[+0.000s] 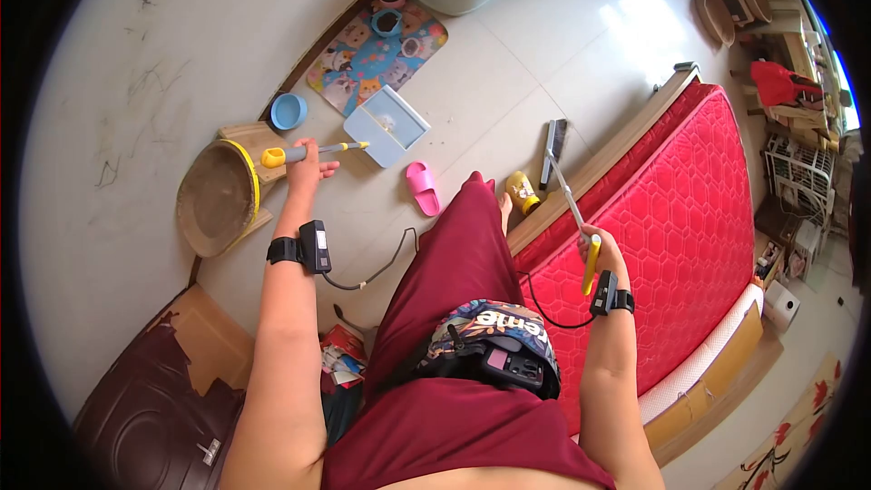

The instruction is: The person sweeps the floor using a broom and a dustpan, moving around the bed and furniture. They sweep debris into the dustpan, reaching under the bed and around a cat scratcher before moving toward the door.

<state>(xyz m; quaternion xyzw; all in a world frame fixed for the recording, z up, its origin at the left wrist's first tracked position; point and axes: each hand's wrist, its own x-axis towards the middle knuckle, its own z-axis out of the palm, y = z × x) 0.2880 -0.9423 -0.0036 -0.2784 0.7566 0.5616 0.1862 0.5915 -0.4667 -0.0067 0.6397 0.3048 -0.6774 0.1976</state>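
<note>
My left hand (311, 171) is closed round the grey, yellow-ended handle of a long-handled dustpan, some fingers stretched out. The pale blue dustpan (370, 114) rests on the floor ahead, with some pale debris in it. My right hand (606, 252) grips a broom (567, 191) by its grey shaft, close to the yellow end. The broom's dark bristle head lies on the tiles beside the bed frame. Between the two tools are a pink slipper (422, 189) and a yellow slipper (522, 192) by my foot.
A red quilted mattress (662, 191) in a wooden frame fills the right side. To the left stand a round brown-and-yellow basin (215, 200) and a blue bowl (288, 112). A patterned mat (349, 59) with bowls lies ahead. Small specks dot the tiles near the dustpan.
</note>
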